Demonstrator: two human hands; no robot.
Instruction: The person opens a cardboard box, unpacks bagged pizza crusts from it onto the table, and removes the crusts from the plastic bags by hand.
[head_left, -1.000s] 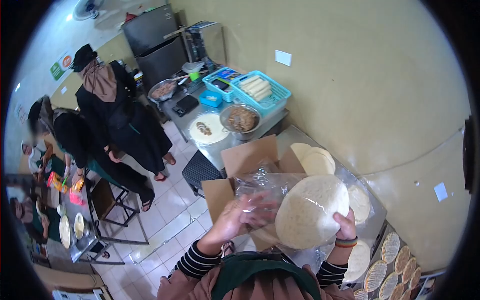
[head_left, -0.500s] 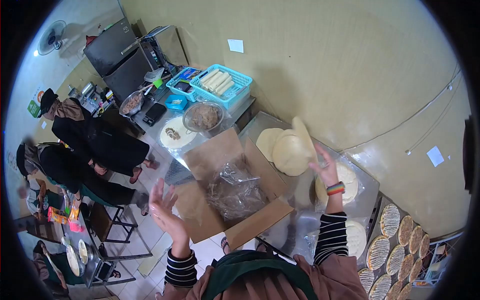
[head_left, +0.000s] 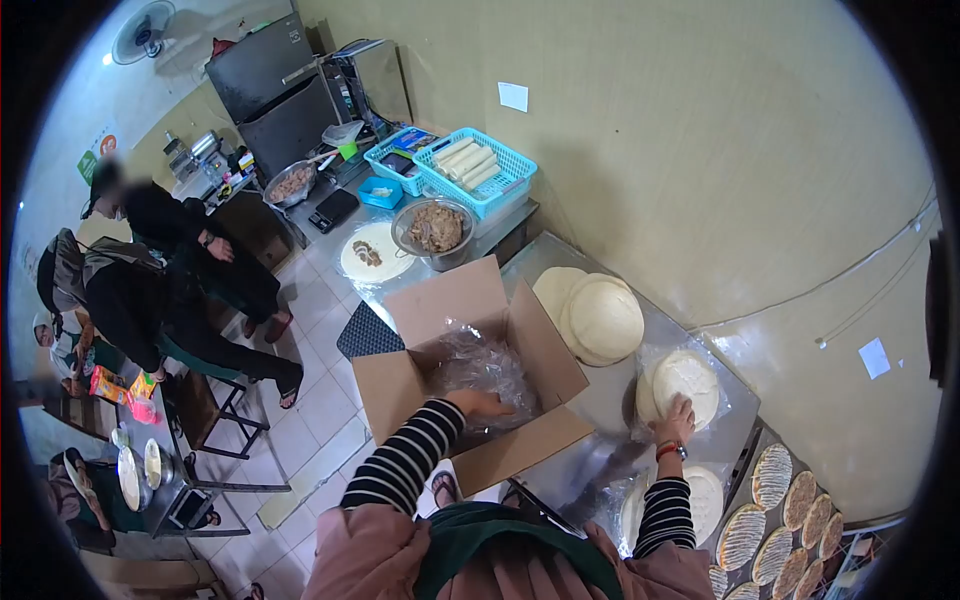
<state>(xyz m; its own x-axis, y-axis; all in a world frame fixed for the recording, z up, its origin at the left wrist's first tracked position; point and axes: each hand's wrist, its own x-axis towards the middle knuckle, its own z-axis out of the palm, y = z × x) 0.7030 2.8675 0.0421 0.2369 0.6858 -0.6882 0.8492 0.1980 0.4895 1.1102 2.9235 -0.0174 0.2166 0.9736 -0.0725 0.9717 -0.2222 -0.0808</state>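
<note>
My left hand (head_left: 480, 403) reaches over the near flap into the open cardboard box (head_left: 543, 345). It is at the crumpled clear plastic (head_left: 470, 362) inside, and its fingertips are partly hidden, so its grip is unclear. My right hand (head_left: 675, 424) lies open, fingers stretched out, on the near edge of a pale round flatbread (head_left: 686, 384). That flatbread rests on another one, with clear plastic around them. Farther back, several similar flatbreads (head_left: 606, 316) overlap in a pile. More rounds (head_left: 700, 500) in plastic lie beside my right forearm.
The metal table (head_left: 620, 400) meets the wall. Striped and browned rounds (head_left: 772, 476) fill a tray at right. Behind the box stand a bowl of brown filling (head_left: 436, 228) and a blue basket of white rolls (head_left: 485, 172). Co-workers (head_left: 150, 290) stand at left.
Both hands were raised and apart. My left hand has gone down into the box, my right onto the flatbread near me. A flatbread tilted up by my right hand now lies flat on the pile.
</note>
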